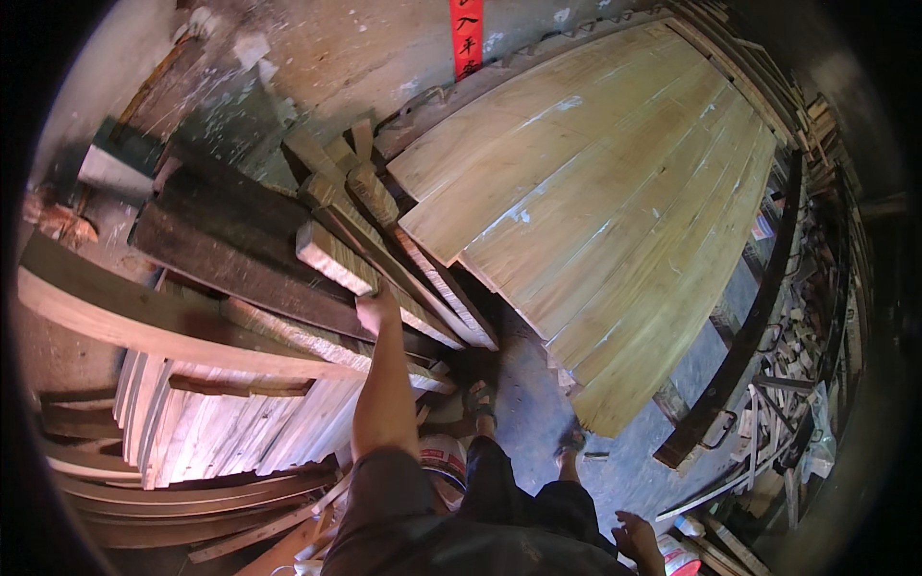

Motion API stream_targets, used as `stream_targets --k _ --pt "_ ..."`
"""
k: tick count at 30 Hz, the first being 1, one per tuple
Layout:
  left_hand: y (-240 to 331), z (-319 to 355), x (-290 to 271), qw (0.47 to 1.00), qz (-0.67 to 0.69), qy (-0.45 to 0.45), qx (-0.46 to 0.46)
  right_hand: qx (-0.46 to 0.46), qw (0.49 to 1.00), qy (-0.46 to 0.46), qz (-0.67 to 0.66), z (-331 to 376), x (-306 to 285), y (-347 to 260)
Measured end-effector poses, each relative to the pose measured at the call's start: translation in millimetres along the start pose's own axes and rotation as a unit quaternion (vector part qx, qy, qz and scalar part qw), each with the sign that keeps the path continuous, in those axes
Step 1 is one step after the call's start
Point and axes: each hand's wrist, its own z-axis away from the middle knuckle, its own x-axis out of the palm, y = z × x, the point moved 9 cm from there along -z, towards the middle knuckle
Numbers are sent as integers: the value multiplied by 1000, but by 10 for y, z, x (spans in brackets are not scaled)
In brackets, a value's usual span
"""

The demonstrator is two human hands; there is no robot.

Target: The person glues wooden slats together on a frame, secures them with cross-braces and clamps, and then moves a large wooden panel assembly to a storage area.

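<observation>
My left arm reaches forward, and my left hand (378, 311) is closed on the near end of a thick, rough-edged wooden plank (334, 257). That plank leans among other upright boards (384, 230) and a wide dark-brown board (226, 235) by the wall. The hand covers part of the plank's edge, and some of its fingers are hidden. Low at the right, my right hand (636, 540) hangs beside my body with loosely curled, parted fingers and nothing visible in it. A white and red bucket (680, 557) is just beyond it.
A large panel of pale joined boards (595, 211) spreads across the right, beside a dark curved-looking clamp bar (740, 370). Stacked pale boards (259, 418) and a long plank (144, 317) stand at the left. Another bucket (444, 453) is near my feet; wood scraps (778, 355) lie far right.
</observation>
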Motion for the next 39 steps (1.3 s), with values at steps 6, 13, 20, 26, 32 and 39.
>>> stream_targets --k 6,13,20,26,32,39 --pt "373 857 -1002 936 141 -143 290 -147 980 6 -134 -1235 -23 -1648" --pt "1887 1254 -3072 889 301 -109 327 -355 904 209 -116 -1662 -15 -3087" --pt "2528 990 -2458 859 478 -179 29 -351 894 248 -128 -1071 -718 -2856" --pt "1913 1403 -296 799 488 -334 -112 -269 896 349 -65 -1317 -1276 -2042" --pt "1603 2616 310 720 475 -466 -196 -185 923 336 -42 -2083 -1562 -1513" --pt "95 2553 -225 804 357 -455 -139 -306 871 385 5 -2741 -2068 -1627"
